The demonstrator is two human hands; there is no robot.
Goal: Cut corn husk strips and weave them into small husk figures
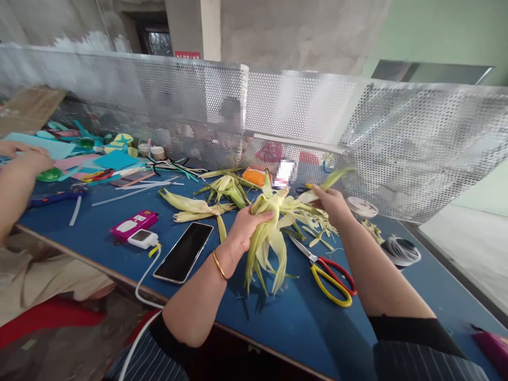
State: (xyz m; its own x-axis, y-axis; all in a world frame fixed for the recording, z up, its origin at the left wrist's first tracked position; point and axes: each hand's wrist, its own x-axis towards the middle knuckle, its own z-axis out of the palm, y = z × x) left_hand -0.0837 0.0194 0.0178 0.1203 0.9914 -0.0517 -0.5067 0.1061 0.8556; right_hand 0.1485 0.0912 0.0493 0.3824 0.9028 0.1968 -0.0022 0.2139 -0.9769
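My left hand (246,225) is closed round a bunch of pale green corn husks (270,246) held above the blue table (301,317), their loose ends hanging down toward me. My right hand (331,203) pinches one long husk strip (331,182) and holds it out to the upper right. More husk pieces (194,206) lie spread on the table behind and to the left of the bunch.
Scissors with red and yellow handles (331,278) lie below my right hand. A black phone (184,251), a pink device (133,223) and a white charger (143,238) lie at left. Another person's arm (14,182) works over coloured paper. A perforated metal screen (278,116) backs the table.
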